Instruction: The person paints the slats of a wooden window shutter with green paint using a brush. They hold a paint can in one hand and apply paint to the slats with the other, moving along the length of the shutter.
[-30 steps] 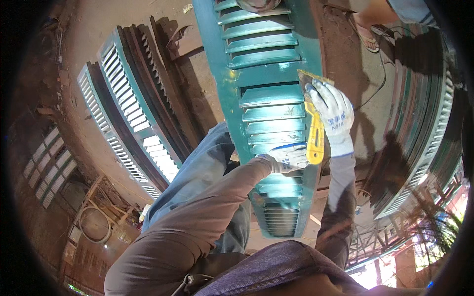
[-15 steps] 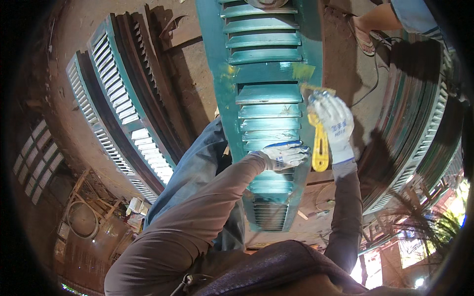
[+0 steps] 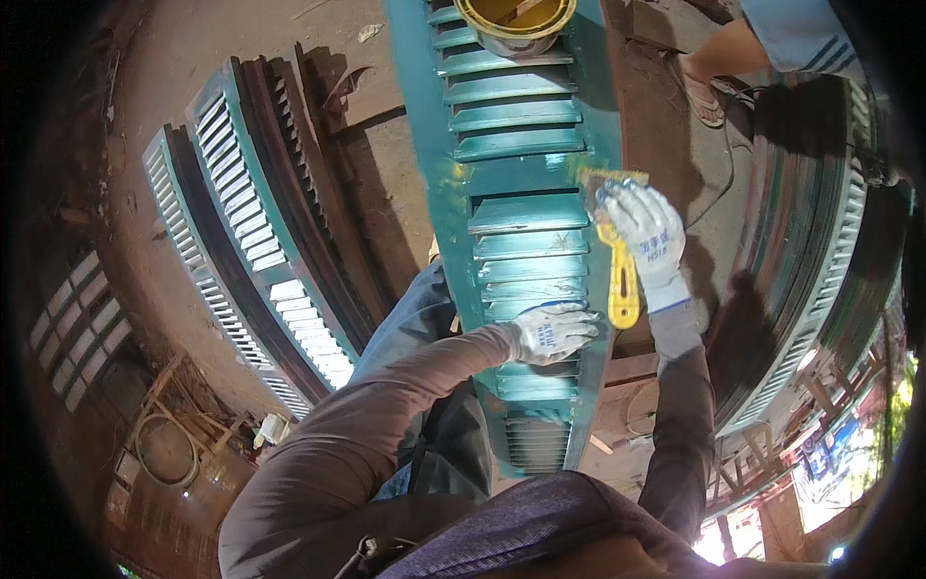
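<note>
A long teal louvred shutter (image 3: 417, 135) extends lengthwise before me. My left hand (image 3: 554, 333), in a white glove, lies with fingers extended across its lower slats. In my gloved right hand (image 3: 644, 230) is a putty knife with a yellow handle (image 3: 623, 289); its handle hangs down below my fingers. The wide blade (image 3: 610, 179) lies over the shutter's right side rail, beside the middle crossbar. Whether the whole blade edge touches the wood cannot be seen. On the far slats stands a yellow-rimmed bucket (image 3: 516, 45) with yellowish material and a flat stick inside.
More shutters (image 3: 246, 207) lean in a row at left. A larger stack of shutters (image 3: 786, 261) stands at right. Another person's sandalled foot (image 3: 702, 96) is at the far right, near a dark cable (image 3: 730, 179). A round hoop (image 3: 166, 451) lies lower left.
My right hand has brought the blade leftward onto the side rail. The yellow-green smear there no longer shows. My view has shifted, showing more of the bucket; my left hand stays on the slats.
</note>
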{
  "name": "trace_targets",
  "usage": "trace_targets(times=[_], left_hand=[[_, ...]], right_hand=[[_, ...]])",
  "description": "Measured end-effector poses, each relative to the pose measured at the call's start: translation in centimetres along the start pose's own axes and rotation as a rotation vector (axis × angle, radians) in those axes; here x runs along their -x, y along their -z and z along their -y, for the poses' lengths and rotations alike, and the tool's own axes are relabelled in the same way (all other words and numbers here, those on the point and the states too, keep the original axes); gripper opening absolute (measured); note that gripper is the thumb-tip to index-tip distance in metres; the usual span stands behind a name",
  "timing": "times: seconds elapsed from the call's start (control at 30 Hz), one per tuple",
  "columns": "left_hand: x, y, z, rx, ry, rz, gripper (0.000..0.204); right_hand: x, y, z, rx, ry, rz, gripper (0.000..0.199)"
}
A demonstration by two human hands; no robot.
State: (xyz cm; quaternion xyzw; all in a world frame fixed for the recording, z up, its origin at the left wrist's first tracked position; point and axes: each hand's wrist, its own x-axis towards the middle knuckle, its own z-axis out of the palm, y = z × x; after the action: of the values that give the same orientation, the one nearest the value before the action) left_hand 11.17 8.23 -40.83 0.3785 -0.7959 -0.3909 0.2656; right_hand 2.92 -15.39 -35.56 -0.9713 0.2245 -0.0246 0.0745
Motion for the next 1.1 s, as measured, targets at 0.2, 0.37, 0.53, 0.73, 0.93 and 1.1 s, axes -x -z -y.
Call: trace_targets(times=[0.2, 0.37, 0.53, 0.73, 0.93, 1.1], left_hand=[[3.8, 10.3, 1.0, -0.045, 0.165, -0.407, 0.033], [1.7, 19.4, 8.8, -0.412, 0.538, -0.963, 0.036], [-4.8, 22.9, 17.4, -0.443, 0.744, -1.348, 0.044], [-7.0, 22.2, 19.0, -0.599, 0.967, -1.061, 0.048], [-7.4, 22.8, 18.1, -0.625, 1.013, -0.826, 0.054], [-7.2, 22.9, 18.4, -0.615, 1.044, -0.798, 0.055]], right_hand=[[0.8, -2.2, 1.6, 0.005, -0.041, 0.084, 0.028], [2.5, 0.0, 1.0, -0.030, 0.033, 0.107, 0.027], [1.1, -0.9, -1.5, 0.050, -0.202, 0.042, 0.034], [2.7, -2.0, 1.6, 0.012, -0.072, 0.244, 0.037], [2.2, -0.4, 1.6, -0.046, -0.113, 0.184, 0.037], [2.3, 1.6, 2.7, -0.117, -0.188, 0.139, 0.038]])
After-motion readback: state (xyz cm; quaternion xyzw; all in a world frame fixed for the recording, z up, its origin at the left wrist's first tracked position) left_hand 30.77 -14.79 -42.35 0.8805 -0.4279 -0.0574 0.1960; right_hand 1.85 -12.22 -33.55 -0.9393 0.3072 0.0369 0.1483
